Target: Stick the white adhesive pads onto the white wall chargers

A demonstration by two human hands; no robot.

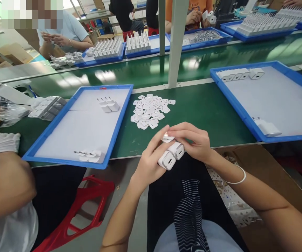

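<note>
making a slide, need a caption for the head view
Left hand holding white chargers, right hand alongside, near a pile of flat white pieces.

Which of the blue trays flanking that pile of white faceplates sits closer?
The left blue tray: it lies just beside the pile of white faceplates, while the right blue tray lies across a wider gap.

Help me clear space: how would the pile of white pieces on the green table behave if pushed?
The pile of pieces would likely spread, since they overlap loosely. Being thin and flat, they'd probably slide rather than roll across the smooth-looking green table.
</note>
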